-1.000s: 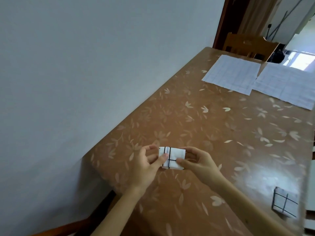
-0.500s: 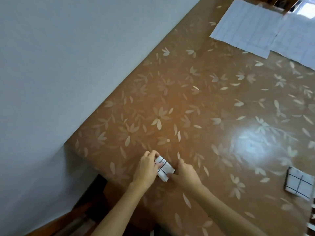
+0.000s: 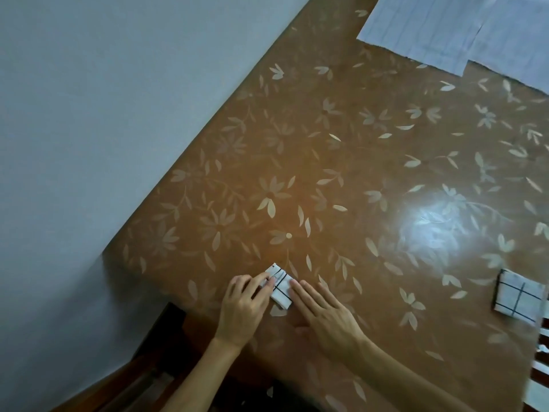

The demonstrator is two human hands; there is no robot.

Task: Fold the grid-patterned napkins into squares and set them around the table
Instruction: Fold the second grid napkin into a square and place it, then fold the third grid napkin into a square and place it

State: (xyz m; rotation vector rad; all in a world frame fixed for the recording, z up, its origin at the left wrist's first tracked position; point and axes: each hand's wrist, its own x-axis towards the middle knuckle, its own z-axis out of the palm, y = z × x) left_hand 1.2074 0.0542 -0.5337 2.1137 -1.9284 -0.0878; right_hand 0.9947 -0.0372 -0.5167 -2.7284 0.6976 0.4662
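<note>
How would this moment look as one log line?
step: pressing folded napkin flat | left hand: on it | right hand: on it | second folded napkin: placed

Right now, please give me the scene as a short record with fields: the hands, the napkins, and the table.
left hand: fingers pressing the left part of the small folded napkin
right hand: flat, fingertips on the napkin's right edge
small folded napkin: lies on the table near the wall-side corner
second folded napkin: lies alone by the right edge
unfolded napkins: two sheets spread flat at the far end
table: brown, leaf pattern, against the wall
grip: neither hand closed around anything
</note>
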